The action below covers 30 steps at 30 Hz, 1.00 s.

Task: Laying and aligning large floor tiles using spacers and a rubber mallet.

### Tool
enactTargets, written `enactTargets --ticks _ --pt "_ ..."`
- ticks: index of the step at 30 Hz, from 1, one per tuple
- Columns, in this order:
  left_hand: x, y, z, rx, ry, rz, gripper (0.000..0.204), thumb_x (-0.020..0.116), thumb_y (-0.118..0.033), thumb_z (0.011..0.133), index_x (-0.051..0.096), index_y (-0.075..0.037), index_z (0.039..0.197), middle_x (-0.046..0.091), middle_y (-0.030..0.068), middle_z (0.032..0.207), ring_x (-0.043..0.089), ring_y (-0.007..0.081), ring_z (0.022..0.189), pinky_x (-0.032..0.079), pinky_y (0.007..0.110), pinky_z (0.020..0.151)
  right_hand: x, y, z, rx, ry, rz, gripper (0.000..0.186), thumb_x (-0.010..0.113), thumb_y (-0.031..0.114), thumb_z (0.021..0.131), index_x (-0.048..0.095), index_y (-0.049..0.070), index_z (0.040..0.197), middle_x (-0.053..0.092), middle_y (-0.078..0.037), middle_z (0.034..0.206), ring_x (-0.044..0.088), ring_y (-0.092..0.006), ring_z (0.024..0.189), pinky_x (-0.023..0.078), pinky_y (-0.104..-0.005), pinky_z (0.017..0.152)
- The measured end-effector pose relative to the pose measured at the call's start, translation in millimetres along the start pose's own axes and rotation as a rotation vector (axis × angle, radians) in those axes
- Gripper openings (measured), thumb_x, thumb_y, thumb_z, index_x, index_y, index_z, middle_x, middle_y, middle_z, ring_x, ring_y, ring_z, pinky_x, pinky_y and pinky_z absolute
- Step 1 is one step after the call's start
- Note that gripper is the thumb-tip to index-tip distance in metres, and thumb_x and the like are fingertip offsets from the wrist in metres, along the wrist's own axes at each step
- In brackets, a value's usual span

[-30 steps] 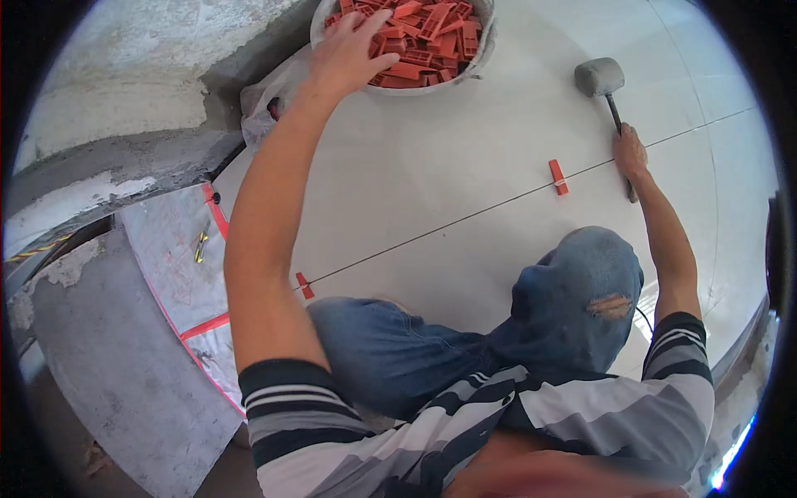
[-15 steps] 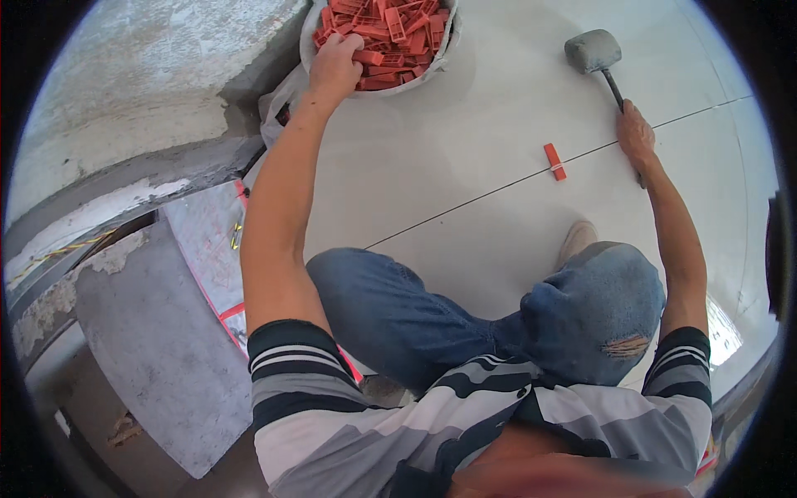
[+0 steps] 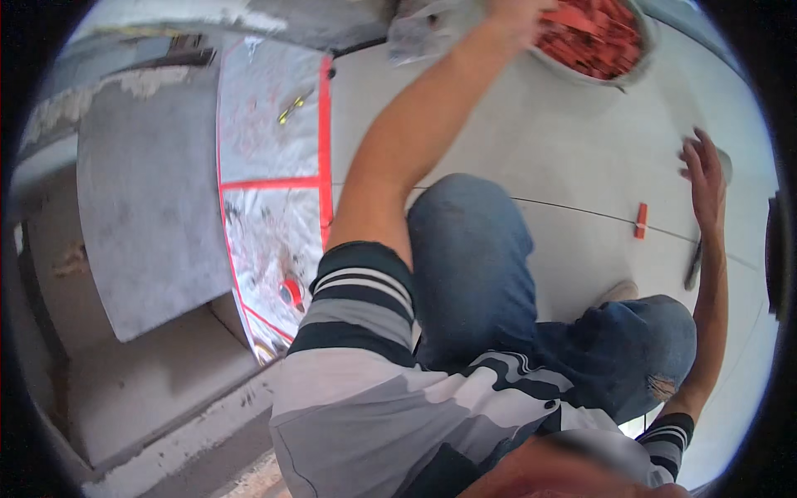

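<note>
My left hand is at the near left rim of a white bucket full of red plastic tile-leveling wedges. Its fingers are smeared by motion and partly cut off by the top edge, so whether it holds a wedge cannot be made out. My right hand is over the rubber mallet with fingers spread, gripping nothing. The mallet's dark handle shows below the wrist, and its grey head is mostly behind my hand. A single red wedge sits across the tile joint, left of my right hand.
Large pale floor tiles lie around my bent knees. Silvery sheeting edged with red tape covers ground to the left, with a roll of red tape on it. Farther left are a grey slab and a recess. Clear plastic lies beside the bucket.
My view has swung left, so things appear shifted right. My right hand has let go of the mallet and opened above it. My left hand has moved to the bucket's rim.
</note>
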<state>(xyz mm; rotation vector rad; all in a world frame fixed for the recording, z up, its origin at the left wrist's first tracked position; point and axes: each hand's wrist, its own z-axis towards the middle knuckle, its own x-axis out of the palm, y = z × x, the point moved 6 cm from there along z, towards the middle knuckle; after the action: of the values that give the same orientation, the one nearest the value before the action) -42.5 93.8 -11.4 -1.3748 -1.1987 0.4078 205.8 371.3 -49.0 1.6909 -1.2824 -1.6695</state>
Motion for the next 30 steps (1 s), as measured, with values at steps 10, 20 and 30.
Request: enactTargets --ticks 10,20,30 --pt "-49 3 -158 0.875 -0.412 0.879 0.026 0.069 -0.007 0.065 0.059 -0.002 0.089 0.059 0.016 0.085 0.058 0.0344 0.078 0.048 0.043 0.069 244 195 37 0.259 0.572 0.583 0.052 0.044 0.055 0.094 0.052 0.014 0.124 0.061 -0.004 0.11 0.061 -0.0168 0.094 0.054 -0.0371 0.076" --pt "-178 57 -251 0.739 -0.684 0.972 0.036 0.065 -0.007 0.067 0.05 -0.004 0.099 0.049 0.0168 0.101 0.046 0.0388 0.095 0.039 0.05 0.08 442 193 29 0.458 1.106 0.542 0.032 0.042 0.028 0.098 0.056 0.003 0.112 0.062 -0.008 0.103 0.06 -0.0202 0.094 0.05 -0.0363 0.085" --pt "-249 83 -333 0.485 -0.814 0.965 0.063 0.069 -0.034 0.066 0.049 0.003 0.113 0.046 0.0215 0.121 0.04 0.0397 0.118 0.029 0.053 0.101 500 88 0 0.73 0.841 0.42 0.026 0.048 0.027 0.096 0.058 0.004 0.101 0.063 -0.007 0.09 0.061 -0.0163 0.078 0.052 -0.0318 0.071"
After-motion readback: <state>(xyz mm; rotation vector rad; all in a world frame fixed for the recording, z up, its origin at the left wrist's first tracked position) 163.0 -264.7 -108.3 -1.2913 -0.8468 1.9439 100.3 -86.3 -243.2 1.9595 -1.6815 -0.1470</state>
